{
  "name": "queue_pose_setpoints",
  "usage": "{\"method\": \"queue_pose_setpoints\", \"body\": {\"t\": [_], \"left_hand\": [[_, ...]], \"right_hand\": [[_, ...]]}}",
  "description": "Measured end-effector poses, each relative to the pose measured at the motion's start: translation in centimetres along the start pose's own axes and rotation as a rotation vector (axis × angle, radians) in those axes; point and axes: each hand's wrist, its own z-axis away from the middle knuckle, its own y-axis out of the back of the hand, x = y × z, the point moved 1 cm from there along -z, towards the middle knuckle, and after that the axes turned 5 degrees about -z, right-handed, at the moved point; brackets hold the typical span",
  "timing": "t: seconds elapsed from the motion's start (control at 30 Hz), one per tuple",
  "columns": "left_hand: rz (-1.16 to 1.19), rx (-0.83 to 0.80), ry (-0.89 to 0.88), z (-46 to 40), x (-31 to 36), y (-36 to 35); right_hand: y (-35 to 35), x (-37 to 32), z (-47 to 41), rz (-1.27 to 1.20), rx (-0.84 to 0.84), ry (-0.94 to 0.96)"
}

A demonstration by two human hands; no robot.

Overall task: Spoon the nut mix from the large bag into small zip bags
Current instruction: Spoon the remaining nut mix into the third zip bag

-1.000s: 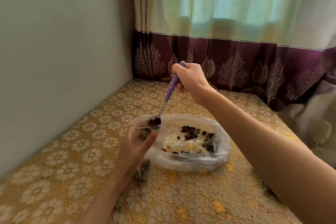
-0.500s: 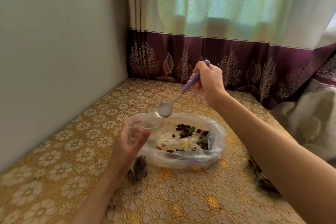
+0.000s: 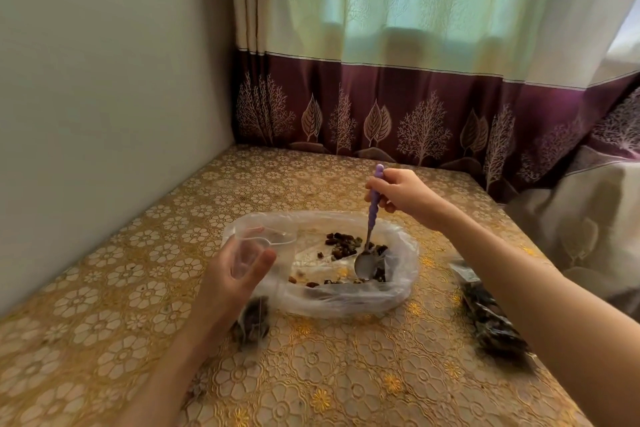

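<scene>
The large clear bag [image 3: 398, 291] lies open on the table, its rim rolled down, with dark nut mix [image 3: 344, 244] scattered inside. My right hand [image 3: 401, 194] grips the purple handle of a spoon [image 3: 372, 215]; the metal bowl of the spoon dips down among the nuts at the bag's right side. My left hand [image 3: 232, 274] holds a small clear zip bag [image 3: 252, 250] upright by its open mouth at the large bag's left edge. The small bag's lower part, dark with nut mix, hangs below my palm.
A filled small zip bag [image 3: 491, 319] lies on the table to the right, partly under my right forearm. The table carries a gold floral cloth [image 3: 138, 288]. A wall runs along the left; a purple and green curtain [image 3: 415, 107] hangs behind.
My right hand tipped the spoonful into the small bag, lifted the emptied spoon, then swung it right and down into the large bag's nuts. My left hand stayed holding the small bag.
</scene>
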Motion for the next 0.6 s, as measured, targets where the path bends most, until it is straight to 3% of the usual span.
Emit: {"method": "queue_pose_setpoints", "body": {"t": [0.37, 0.6], "left_hand": [[0.019, -0.02, 0.0, 0.0, -0.6, 0.1], [0.003, -0.013, 0.026, -0.1, -0.6, 0.1]], "right_hand": [[-2.1, -0.6, -0.6, 0.234, -0.213, 0.062], [-2.4, 0.5, -1.5, 0.299, -0.175, 0.089]]}}
